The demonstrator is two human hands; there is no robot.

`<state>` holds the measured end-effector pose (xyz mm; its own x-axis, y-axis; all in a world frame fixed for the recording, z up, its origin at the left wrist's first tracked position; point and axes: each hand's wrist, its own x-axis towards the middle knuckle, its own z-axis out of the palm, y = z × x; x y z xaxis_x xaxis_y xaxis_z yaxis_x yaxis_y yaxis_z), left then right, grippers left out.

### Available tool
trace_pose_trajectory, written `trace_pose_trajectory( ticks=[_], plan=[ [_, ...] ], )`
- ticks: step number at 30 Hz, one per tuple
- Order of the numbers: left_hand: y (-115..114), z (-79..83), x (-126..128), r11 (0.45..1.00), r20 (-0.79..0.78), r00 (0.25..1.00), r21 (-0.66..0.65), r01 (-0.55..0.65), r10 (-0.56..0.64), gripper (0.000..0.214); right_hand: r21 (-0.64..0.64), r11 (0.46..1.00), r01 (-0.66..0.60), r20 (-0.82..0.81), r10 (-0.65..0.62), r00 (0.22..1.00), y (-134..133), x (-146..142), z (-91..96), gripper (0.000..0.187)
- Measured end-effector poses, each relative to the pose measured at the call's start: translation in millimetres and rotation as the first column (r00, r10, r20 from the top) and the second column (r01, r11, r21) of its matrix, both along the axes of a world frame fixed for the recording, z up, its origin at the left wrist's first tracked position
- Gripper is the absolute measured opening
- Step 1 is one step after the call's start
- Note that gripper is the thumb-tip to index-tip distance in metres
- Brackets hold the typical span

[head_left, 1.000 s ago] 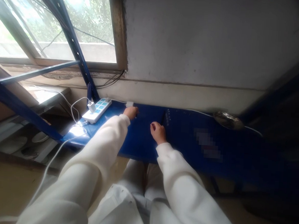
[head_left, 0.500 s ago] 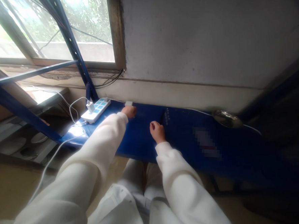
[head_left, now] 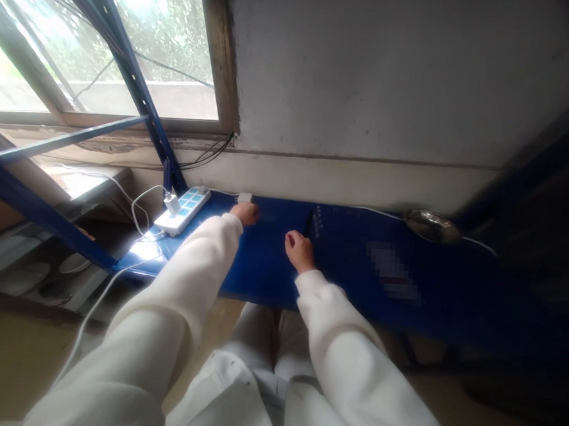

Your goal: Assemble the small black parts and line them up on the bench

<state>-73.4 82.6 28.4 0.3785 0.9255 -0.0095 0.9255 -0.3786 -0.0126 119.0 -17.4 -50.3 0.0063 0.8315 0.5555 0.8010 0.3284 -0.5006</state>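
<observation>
Two bare hands in white long sleeves are above the blue, smooth table. The left hand (head_left: pixel 246 213), near the back edge and toward the left end, has its fingers bent downward; how far open the grip is, and whether it has hold of something, I cannot tell. Directly behind this hand, at the back edge of the table (head_left: pixel 265 279), lies a small white block-shaped adapter (head_left: pixel 245 198); I cannot tell if the hand touches it.

The right hand (head_left: pixel 300 250) is nearer to the front edge, its fingers curled toward the thumb with a small dark hollow between; whether something is inside, I cannot see. Just beyond it, toward the back edge, is a row of small, clear, roundish pieces (head_left: pixel 318 222). In the back left corner lies a long white power strip with blue sockets (head_left: pixel 184 211).
</observation>
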Motion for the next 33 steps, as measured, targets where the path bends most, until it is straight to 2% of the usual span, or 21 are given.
trace_pose_trajectory(
  ticks=[3, 5, 8, 10, 12, 14, 15, 17, 21, 25, 29, 33],
  plan=[
    [-4.3, 3.5, -0.8, 0.999, 0.011, 1.000, 0.042, -0.017, 0.017, 0.033, -0.001, 1.000, 0.001, -0.006, -0.001, 1.000, -0.3, 0.1, 0.4, 0.020],
    [-8.2, 8.7, -0.2, 0.988, 0.056, 0.998, 0.155, 0.009, -0.017, 0.036, 0.007, 1.000, 0.000, -0.019, 0.000, 1.000, -0.6, -0.2, 0.4, 0.020],
    [-16.0, 18.1, 5.4, 0.928, 0.143, 0.981, 0.366, 0.071, -0.132, 0.037, 0.043, 0.999, -0.001, -0.066, 0.004, 0.998, -1.0, -0.7, 1.2, 0.020],
    [-23.5, 22.0, 13.3, 0.886, 0.162, 0.960, 0.444, 0.137, -0.230, 0.038, 0.095, 0.995, 0.033, -0.127, -0.021, 0.992, -1.4, 0.2, 3.0, 0.019],
    [-33.8, 21.6, 24.3, 0.847, 0.131, 0.925, 0.462, 0.261, -0.357, 0.039, 0.161, 0.979, 0.127, -0.220, -0.090, 0.971, -1.9, 3.7, 6.0, 0.019],
    [-46.9, 16.3, 37.7, 0.810, 0.078, 0.874, 0.423, 0.406, -0.479, 0.040, 0.206, 0.942, 0.265, -0.329, -0.189, 0.925, -2.3, 10.6, 9.8, 0.018],
    [-54.1, 12.2, 45.0, 0.795, 0.049, 0.850, 0.386, 0.469, -0.525, 0.041, 0.208, 0.918, 0.337, -0.376, -0.243, 0.894, -2.4, 15.0, 11.7, 0.017],
    [-68.2, 2.1, 60.2, 0.790, 0.031, 0.830, 0.329, 0.517, -0.557, 0.044, 0.165, 0.872, 0.460, -0.429, -0.356, 0.830, -2.1, 24.9, 14.7, 0.015],
    [-87.9, -19.7, 89.4, 0.895, 0.117, 0.917, 0.295, 0.335, -0.382, 0.052, -0.050, 0.801, 0.597, -0.361, -0.572, 0.736, 0.3, 40.6, 15.3, 0.035],
    [-91.8, -38.3, 111.5, 0.938, 0.142, 0.948, 0.250, 0.242, -0.283, 0.052, -0.221, 0.777, 0.589, -0.168, -0.625, 0.762, 2.1, 44.4, 10.5, 0.036],
    [-86.8, -50.2, 123.5, 0.960, 0.180, 0.962, 0.229, 0.159, -0.203, 0.049, -0.239, 0.779, 0.580, -0.072, -0.610, 0.789, 3.3, 43.5, 5.3, 0.028],
    [-78.7, -52.3, 125.7, 0.948, 0.247, 0.943, 0.281, 0.150, -0.222, 0.041, -0.170, 0.805, 0.569, -0.062, -0.585, 0.809, 7.7, 45.5, -2.6, 0.019]
  ],
)
